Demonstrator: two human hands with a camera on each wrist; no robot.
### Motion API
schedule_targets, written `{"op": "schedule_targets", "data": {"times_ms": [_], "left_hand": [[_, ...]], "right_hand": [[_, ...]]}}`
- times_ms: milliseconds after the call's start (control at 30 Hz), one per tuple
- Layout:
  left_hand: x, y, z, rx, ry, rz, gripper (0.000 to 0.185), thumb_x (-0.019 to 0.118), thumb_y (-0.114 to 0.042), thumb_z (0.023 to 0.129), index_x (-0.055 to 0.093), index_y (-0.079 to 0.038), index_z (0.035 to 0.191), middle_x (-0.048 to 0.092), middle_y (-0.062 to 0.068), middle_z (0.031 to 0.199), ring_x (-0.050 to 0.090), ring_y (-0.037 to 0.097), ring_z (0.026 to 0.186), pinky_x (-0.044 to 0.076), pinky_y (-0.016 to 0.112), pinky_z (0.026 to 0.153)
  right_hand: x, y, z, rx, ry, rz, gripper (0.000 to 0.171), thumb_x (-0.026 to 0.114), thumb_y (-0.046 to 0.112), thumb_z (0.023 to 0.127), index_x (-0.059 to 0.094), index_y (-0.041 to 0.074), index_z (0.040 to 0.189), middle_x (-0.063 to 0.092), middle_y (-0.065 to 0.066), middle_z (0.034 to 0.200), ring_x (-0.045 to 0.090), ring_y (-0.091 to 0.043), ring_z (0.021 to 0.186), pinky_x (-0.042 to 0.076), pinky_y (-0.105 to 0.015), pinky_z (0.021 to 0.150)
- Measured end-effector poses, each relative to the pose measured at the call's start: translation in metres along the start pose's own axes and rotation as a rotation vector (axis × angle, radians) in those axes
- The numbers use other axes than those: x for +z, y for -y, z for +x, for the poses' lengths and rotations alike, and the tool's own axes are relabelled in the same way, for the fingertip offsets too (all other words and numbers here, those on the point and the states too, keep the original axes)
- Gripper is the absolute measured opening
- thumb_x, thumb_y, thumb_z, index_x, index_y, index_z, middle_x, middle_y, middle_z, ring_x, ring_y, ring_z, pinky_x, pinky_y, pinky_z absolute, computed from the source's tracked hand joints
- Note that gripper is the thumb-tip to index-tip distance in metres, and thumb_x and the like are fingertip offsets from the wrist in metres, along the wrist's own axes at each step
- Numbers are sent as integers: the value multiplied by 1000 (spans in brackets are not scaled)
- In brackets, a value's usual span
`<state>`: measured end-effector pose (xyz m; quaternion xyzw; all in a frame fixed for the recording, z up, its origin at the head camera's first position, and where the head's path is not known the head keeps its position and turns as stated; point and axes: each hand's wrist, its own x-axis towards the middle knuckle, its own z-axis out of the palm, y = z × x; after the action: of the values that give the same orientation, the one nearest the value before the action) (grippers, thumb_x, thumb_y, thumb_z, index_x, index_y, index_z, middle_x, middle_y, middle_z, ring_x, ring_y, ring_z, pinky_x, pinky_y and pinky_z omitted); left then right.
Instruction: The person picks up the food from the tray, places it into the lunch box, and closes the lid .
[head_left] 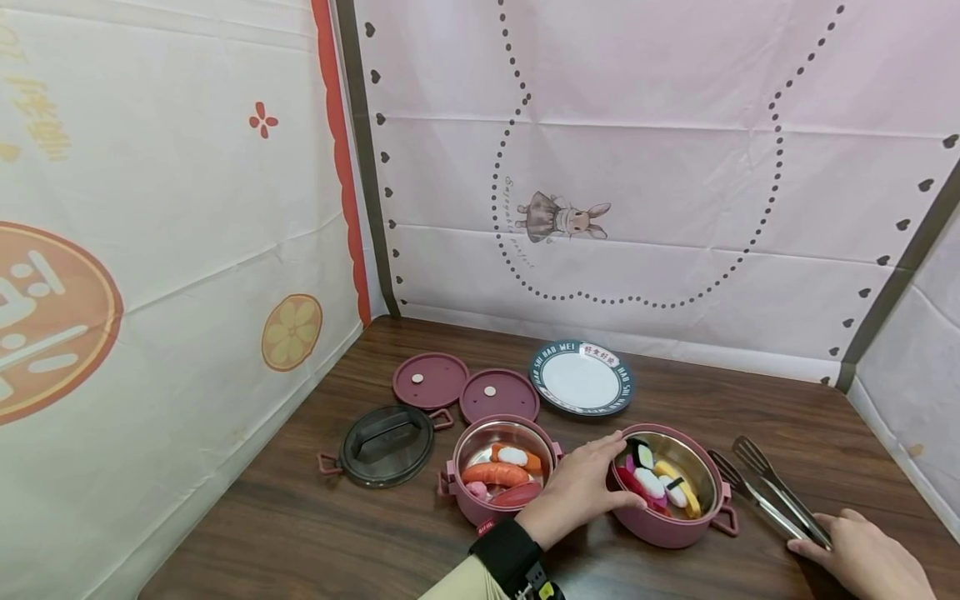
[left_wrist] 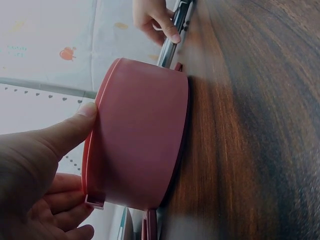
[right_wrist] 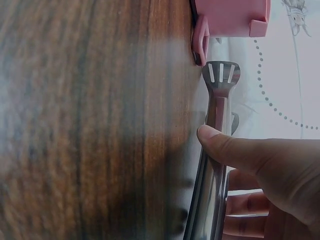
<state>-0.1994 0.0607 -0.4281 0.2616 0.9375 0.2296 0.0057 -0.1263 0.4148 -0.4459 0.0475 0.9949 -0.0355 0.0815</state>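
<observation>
Fingers (head_left: 611, 467) round a pink steel-lined pot (head_left: 670, 533) full of toy sushi.

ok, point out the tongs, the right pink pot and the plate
tongs (head_left: 772, 492), head view, middle of the steel arms
right pink pot (head_left: 663, 529), head view, front outer wall
plate (head_left: 582, 382), head view, white centre

The two round pink plastic pots (head_left: 666, 500) had matt outsides and glossy steel linings. The slotted metal tongs (head_left: 772, 492) at 3 o'clock were polished. The dark wood-grain table (head_left: 315, 525) looked smooth.
</observation>
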Motion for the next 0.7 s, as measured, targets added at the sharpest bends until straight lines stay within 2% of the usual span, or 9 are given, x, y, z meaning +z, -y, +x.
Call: {"op": "schedule_targets", "data": {"times_ms": [167, 300, 700], "left_hand": [[1, 1, 0, 0, 1, 1, 82, 75, -60, 79, 49, -25, 148, 41, -15, 157, 46, 12, 141, 47, 38, 110], [1, 1, -1, 0, 1, 0, 82, 75, -60, 79, 49, -25, 148, 41, -15, 157, 47, 12, 141, 47, 38, 110], [2, 2, -1, 8, -4, 13, 82, 74, -61, 80, 49, -25, 148, 41, -15, 157, 46, 12, 141, 46, 36, 110]], "right_hand": [[3, -1, 1, -6, -12, 0, 98, 66, 71, 77, 59, -19, 117, 59, -15, 84, 62, -33, 78, 52, -56, 72], [5, -3, 3, -6, -21, 2, 100, 66, 72, 76, 60, -19, 117, 59, -16, 84, 63, -36, 79, 52, -58, 73], [4, 0, -1, -4, -34, 20, 96, 68, 69, 77, 59, -17, 117, 61, -19, 87, 64, -38, 82, 51, -58, 73]]}}
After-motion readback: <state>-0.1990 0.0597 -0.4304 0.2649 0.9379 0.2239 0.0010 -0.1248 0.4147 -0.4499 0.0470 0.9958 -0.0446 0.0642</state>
